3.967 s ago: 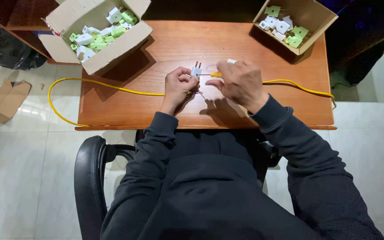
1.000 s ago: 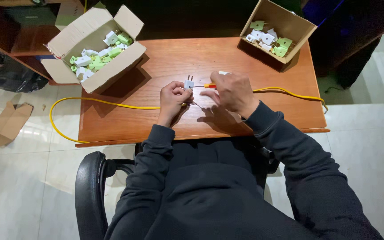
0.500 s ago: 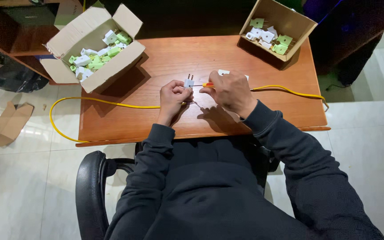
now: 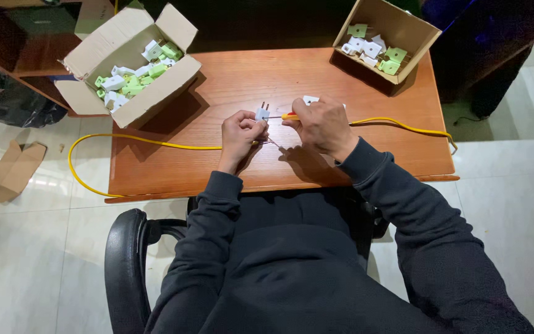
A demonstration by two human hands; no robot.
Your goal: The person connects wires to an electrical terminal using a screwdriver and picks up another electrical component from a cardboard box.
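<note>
Left hand [image 4: 240, 131] pinches a small white two-pin plug [image 4: 262, 113]; right hand [image 4: 320, 124] clamps a yellow-handled screwdriver [image 4: 289, 115]. Two open cardboard boxes, far left [image 4: 174, 77] and far right [image 4: 416, 59] on the wooden table [image 4: 248, 80], hold white and green plug parts [image 4: 132, 79].

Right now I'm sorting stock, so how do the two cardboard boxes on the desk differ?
The left box sits at the desk's far left corner, overhanging its edge; the right box sits at the far right corner. The left box looks larger and holds a fuller heap of parts; the right box holds only a few. Both are open brown cardboard, tilted, holding white and green plastic pieces.
</note>
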